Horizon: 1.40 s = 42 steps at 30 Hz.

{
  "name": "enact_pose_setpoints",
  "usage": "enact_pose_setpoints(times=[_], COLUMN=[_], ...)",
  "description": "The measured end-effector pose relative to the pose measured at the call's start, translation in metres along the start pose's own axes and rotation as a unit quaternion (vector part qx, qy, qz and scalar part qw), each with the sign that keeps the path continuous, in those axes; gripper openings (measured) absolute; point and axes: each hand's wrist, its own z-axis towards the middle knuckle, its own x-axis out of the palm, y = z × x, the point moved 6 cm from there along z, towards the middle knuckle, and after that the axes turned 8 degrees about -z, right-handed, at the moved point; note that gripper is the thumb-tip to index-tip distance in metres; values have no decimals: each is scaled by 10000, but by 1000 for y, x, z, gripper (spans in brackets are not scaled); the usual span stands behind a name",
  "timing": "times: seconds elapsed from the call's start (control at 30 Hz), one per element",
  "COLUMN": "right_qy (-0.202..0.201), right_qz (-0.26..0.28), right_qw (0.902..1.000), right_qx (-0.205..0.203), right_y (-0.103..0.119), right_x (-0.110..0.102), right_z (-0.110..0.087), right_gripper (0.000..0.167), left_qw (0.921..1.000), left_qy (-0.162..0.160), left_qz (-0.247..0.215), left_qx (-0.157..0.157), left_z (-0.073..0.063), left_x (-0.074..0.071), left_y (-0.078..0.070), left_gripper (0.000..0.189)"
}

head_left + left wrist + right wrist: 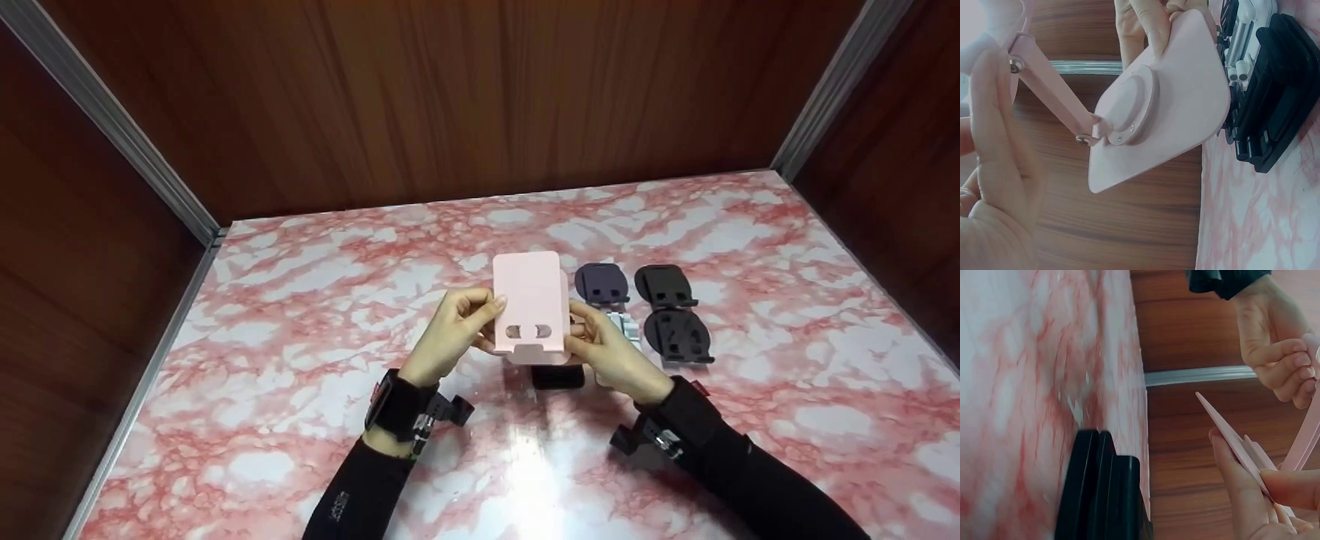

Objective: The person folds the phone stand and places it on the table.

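Note:
A pink folding phone stand is held up above the table between both hands. Its upper plate, with two slots and a lower lip, faces the head camera. My left hand grips this plate at its left edge, thumb on the front. My right hand pinches the flat base plate behind it. In the left wrist view the hinged arm stands unfolded between the two plates. In the right wrist view the right hand has its thumb and fingers on opposite faces of the base.
Right of the hands stand a purple phone stand, a dark stand, a black stand and a partly hidden pale one. Another black stand shows below the pink one. Wooden panels border the marbled table.

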Motion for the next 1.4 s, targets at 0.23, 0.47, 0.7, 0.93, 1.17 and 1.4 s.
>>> enact_pose_setpoints(times=[0.23,0.47,0.7,0.93,1.17,1.4], right_qy=[-264,-231,-357,-346,-226,-63], right_qz=[-550,-915,-1225,-1336,-962,-652], right_qw=[9978,9928,9843,9774,9884,9974], right_qx=[-250,-741,-1223,-1599,-1155,-299], right_y=[9,22,25,28,23,15], right_x=[-9,-17,-19,-19,-19,-16], right_z=[0,1,2,1,3,3], right_gripper=[54,47,42,42,43,52], left_qw=[9992,9981,9960,9967,9992,9883], left_qy=[191,406,397,197,-216,-730], left_qz=[-214,-291,-395,-401,26,1338], left_qx=[-265,-370,-699,-673,-348,14], left_z=[0,1,2,2,4,3], left_x=[2,6,6,8,4,-3], left_y=[7,14,23,19,15,11], left_gripper=[28,31,33,28,25,24])
